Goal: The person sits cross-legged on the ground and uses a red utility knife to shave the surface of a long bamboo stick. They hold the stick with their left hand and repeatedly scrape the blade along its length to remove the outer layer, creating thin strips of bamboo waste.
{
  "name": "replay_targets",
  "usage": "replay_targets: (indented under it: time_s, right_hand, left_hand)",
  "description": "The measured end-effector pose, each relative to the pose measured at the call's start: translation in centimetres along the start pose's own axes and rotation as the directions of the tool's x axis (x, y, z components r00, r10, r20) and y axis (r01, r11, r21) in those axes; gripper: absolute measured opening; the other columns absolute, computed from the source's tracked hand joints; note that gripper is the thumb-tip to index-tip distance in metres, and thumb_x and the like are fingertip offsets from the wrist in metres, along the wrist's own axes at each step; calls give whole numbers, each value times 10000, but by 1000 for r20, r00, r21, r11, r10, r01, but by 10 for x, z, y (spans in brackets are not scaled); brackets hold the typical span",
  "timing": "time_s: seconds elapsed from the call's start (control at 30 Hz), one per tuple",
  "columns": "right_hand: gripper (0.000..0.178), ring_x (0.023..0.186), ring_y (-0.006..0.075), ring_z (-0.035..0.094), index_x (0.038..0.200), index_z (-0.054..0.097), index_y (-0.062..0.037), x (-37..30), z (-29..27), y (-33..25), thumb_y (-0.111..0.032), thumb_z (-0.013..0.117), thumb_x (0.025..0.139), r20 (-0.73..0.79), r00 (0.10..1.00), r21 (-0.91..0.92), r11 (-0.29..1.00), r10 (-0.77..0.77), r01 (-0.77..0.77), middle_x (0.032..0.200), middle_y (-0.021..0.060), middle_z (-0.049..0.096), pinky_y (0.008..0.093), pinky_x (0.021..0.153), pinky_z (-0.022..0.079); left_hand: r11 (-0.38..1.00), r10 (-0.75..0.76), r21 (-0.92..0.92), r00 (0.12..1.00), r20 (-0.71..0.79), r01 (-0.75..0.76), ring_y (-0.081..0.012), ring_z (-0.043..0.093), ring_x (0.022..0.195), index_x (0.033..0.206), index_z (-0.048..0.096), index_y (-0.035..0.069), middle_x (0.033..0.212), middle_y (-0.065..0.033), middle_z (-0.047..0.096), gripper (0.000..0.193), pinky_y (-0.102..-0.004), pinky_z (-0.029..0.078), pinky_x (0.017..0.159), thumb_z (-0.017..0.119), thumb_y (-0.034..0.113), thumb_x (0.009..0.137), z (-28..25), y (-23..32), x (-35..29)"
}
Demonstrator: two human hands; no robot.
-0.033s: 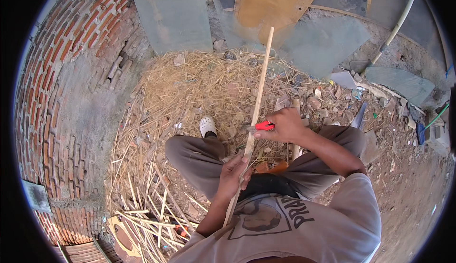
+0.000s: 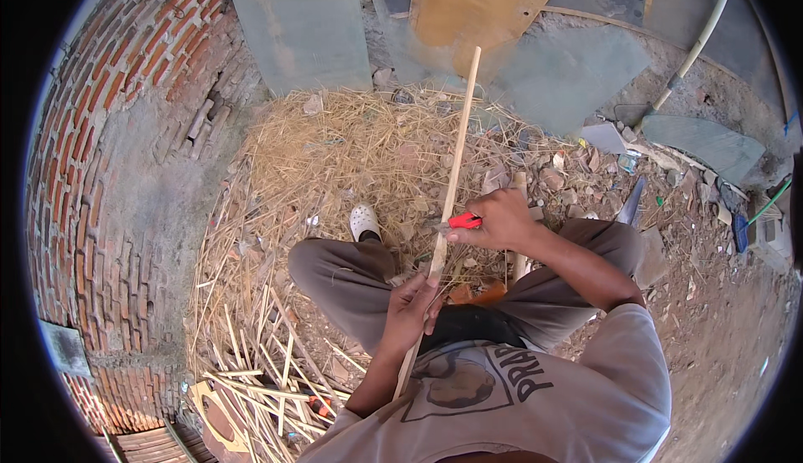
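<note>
A long, pale bamboo strip [image 2: 459,147] slants from beside my body up and away over my lap. My left hand [image 2: 409,306] is closed round its lower part, the thumb lying along it. In my right hand [image 2: 503,220] is a red-handled knife [image 2: 465,220], gripped with the fingers wrapped round the handle. Its short blade rests against the strip, a little beyond my left hand. Most of the handle is hidden inside the right hand. The strip's near end lies against my shirt, close to my left forearm.
Cut bamboo sticks [image 2: 288,379] lie in a pile at my lower left, next to a light-coloured frame [image 2: 219,417]. Thin shavings [image 2: 335,149] cover the ground ahead. A brick wall [image 2: 100,212] stands on the left; grey sheets [image 2: 301,28] lean at the back.
</note>
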State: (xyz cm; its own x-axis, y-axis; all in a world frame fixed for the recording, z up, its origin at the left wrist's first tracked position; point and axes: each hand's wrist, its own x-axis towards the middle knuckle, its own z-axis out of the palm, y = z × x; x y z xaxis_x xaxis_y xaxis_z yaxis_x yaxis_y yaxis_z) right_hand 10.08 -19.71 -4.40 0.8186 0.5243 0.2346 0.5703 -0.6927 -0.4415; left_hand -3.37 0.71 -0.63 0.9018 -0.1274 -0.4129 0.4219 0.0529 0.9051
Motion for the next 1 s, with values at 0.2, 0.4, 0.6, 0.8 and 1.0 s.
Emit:
replay_targets:
  time_s: [0.2,0.4,0.6,0.8,1.0]
  right_hand:
    - [706,482,303,591,555,592,-73,-2,2,11,-767,656,666,-91,995,-16,999,-34,32,518,91,567,406,488,439]
    - [740,434,284,585,553,611,-71,10,-2,11,-800,622,680,-176,976,-78,990,-126,114,476,90,546,402,454,459]
    - [707,502,315,611,589,644,-66,35,-11,61,-758,617,729,-190,935,-145,933,301,-330,496,124,553,412,508,485]
    - [822,535,330,642,626,687,-52,12,8,31,-841,491,747,-10,967,-133,958,254,-253,525,150,599,428,520,505]
    - [748,482,317,607,613,676,-85,11,14,-5,-807,538,751,53,998,-110,993,47,-41,488,115,560,428,476,474]
  left_hand:
    - [763,443,531,897,-17,-367,-200,674,677,1370,501,9,845,-165,694,440,-297,514,656,588,129,955,9,-10,2]
    - [773,409,556,910,-66,-306,-220,706,722,1358,513,11,860,-230,677,451,-321,521,671,601,117,928,9,-3,-3]
    - [804,265,552,964,-4,-219,-147,639,921,1343,520,-21,1048,-202,676,426,-277,481,814,597,111,946,8,-12,-16]
    - [783,342,573,938,-66,-245,-321,650,605,1265,574,-41,738,-233,627,388,-339,508,593,615,126,918,2,-29,-28]
    - [608,467,741,883,-44,-284,-323,623,534,1284,569,-38,681,-215,613,412,-385,475,514,609,98,897,-10,-18,-25]
